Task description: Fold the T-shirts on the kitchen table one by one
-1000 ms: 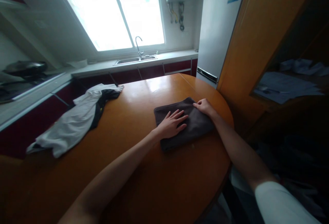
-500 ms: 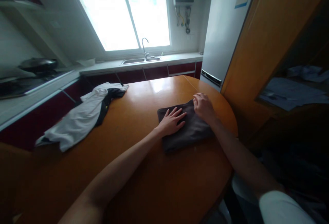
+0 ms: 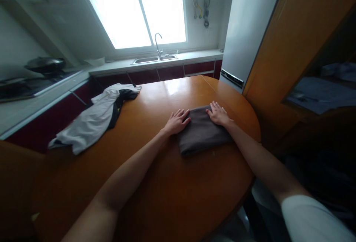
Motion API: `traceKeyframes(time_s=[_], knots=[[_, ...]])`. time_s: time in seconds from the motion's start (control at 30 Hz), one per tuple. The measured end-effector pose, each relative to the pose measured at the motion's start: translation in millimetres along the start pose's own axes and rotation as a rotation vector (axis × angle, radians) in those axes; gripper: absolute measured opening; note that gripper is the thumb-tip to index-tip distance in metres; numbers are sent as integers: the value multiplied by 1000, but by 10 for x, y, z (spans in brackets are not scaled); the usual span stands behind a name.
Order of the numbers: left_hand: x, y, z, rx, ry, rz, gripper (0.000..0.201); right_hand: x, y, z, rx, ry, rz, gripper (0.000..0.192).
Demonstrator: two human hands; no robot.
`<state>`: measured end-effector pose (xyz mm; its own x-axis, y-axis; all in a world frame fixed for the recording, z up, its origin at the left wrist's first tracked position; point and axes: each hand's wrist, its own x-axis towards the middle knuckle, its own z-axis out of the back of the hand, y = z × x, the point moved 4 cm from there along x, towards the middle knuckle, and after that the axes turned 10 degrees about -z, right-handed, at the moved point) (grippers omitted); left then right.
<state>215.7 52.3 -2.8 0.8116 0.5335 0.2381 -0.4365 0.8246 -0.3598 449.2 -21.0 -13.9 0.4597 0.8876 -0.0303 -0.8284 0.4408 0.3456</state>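
The dark folded cloth (image 3: 204,135) is lying on the right side of the wooden desk (image 3: 155,105), and here the left hand (image 3: 176,122) is resting at its left edge while the right hand (image 3: 218,116) is covering its far right corner. Both hands' fingers (image 3: 180,114) are stretching open, and a white-and-dark garment (image 3: 96,119) is sprawling well apart, leftward.

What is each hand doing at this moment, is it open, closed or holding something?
Left hand: open, at the left edge of the folded dark cloth.
Right hand: open, laid on the cloth's far right part.
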Motion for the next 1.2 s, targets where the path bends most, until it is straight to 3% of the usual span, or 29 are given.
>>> traceKeyframes(time_s=[0.1,0.2,0.3,0.37,0.47,0.57,0.73,0.9,1.0,1.1,1.17,1.2], knots=[[19,123,-34,-30,62,33,63,32,-10,-33,1,-1,-9,74],[-36,22,80,-40,-1,-10,60,43,-18,-50,-12,-11,1,73],[-305,-331,310,-16,-96,-168,58,31,-15,-54,-24,-25,14,72],[-598,-637,395,20,-33,-325,60,19,-8,-55,-25,-32,20,72],[-1036,-975,389,109,81,-456,58,10,-3,-57,-24,-42,28,72],[-1264,-1108,289,255,116,-464,45,16,-7,-62,-22,-36,27,72],[-1242,-1209,212,455,147,-327,61,12,-13,-43,-8,-38,30,70],[-1288,-1325,229,461,226,-258,83,17,-23,-44,-2,-35,23,69],[-1337,-1283,277,336,245,-232,76,27,-26,-55,6,-37,27,69],[-1216,-1193,430,154,258,-201,57,24,-22,-57,13,-38,29,69],[-1024,-1134,554,70,157,-173,45,15,-16,-51,12,-36,32,69],[-922,-1101,599,53,49,-149,42,10,-13,-47,8,-36,32,69]])
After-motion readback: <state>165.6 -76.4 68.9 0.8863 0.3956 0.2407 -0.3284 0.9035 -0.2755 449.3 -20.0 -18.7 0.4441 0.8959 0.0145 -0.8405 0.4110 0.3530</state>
